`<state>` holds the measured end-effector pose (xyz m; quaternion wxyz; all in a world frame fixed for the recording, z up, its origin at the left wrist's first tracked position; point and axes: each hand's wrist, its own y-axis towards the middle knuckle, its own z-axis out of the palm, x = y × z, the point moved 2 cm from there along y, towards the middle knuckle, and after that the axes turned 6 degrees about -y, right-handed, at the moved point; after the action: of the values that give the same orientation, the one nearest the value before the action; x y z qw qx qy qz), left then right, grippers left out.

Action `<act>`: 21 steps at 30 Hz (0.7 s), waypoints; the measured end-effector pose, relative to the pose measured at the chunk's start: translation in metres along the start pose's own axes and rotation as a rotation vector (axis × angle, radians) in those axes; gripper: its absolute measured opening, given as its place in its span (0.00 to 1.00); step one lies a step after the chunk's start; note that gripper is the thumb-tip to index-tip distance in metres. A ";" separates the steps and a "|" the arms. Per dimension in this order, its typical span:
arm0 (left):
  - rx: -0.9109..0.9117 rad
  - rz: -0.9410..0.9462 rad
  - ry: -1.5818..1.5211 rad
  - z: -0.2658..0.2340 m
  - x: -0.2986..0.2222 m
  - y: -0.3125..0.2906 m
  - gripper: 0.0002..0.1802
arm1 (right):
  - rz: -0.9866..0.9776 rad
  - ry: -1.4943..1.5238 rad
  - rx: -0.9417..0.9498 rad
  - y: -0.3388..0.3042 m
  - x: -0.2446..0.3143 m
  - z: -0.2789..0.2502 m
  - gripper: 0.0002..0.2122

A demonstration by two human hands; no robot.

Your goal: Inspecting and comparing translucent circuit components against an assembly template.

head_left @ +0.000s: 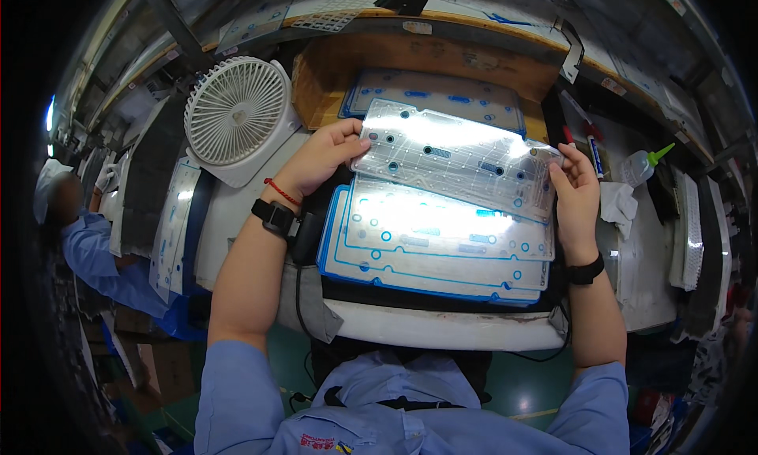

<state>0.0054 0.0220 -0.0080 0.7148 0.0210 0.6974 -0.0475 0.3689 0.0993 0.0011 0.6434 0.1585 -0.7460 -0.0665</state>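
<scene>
Between my two hands a clear, glossy plastic sheet [458, 171] with small dots, holes and dark marks is held up, tilted, its right end lower. My left hand [332, 151] pinches its left end between thumb and fingers. At the right end, my right hand [576, 194] grips the edge the same way. Below the held sheet lies a stack of similar sheets [426, 273] with blue printed outlines and rings; its far part is hidden by the held sheet. Strong glare whitens parts of both.
Behind stands an open wooden box [324, 76] holding more blue-edged sheets [442, 88]. A white fan [241, 115] is at the left. To the right are a marker pen [595, 156], a green-tipped squeeze bottle [638, 167] and a crumpled white tissue [618, 206]. Another person [103, 242] sits at far left.
</scene>
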 end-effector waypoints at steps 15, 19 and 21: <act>-0.359 0.043 -0.279 -0.009 -0.004 0.002 0.24 | 0.041 0.049 0.056 0.000 -0.002 0.002 0.13; -0.271 0.028 -0.252 -0.014 -0.001 0.002 0.24 | 0.087 -0.100 0.188 -0.003 0.000 0.010 0.08; -0.206 0.005 -0.274 -0.014 0.001 0.002 0.23 | 0.098 -0.273 0.318 -0.004 0.003 0.011 0.07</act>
<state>-0.0084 0.0250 -0.0095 0.8017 -0.0572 0.5946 0.0235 0.3584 0.0932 0.0006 0.5055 0.2114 -0.8342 0.0625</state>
